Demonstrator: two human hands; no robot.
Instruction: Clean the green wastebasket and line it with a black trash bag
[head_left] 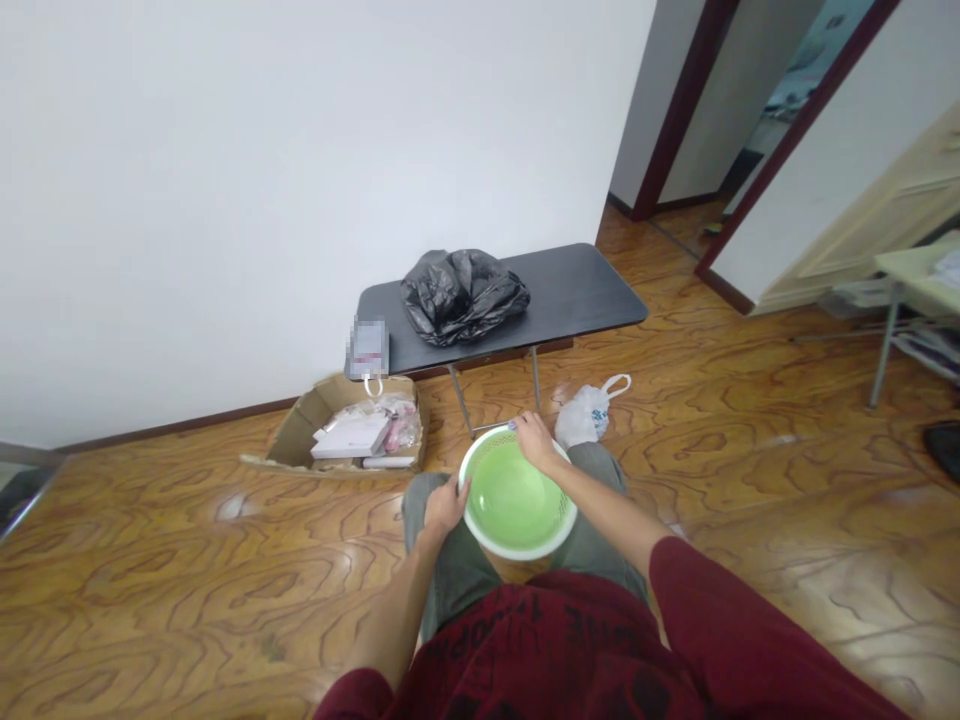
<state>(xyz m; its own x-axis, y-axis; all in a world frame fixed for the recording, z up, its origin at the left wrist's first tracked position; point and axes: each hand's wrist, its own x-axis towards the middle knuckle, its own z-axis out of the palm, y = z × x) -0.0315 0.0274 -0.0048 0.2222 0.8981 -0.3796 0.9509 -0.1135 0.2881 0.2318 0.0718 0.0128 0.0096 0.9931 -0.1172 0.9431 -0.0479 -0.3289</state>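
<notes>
Gripping a round, light-green plastic basin with a white rim and a lattice band (514, 497), we have it between our two hands, above our knees. Our left hand (447, 503) pinches the rim on its near left side, thumb over the edge; our right hand (534, 440) closes over the far rim, its forearm passing above the basin's right edge. A bluish spot at the right fingertips is too small to make out.

As we judge it, the taking up is done: the basin is in our grasp, its green inside facing us. Setting it down is not yet done. Whether it also rests on our grey trousers (442, 575), we cannot tell.

Beyond both hands, a crumpled black plastic bag (465, 297) lies on a dark, rectangular folding table (589, 285), untouched by us. Past our left hand sits an open brown cardboard box (296, 432) with packets inside; just beyond our right hand, a knotted white plastic bag (581, 415) rests on the wood-patterned floor (720, 420).
</notes>
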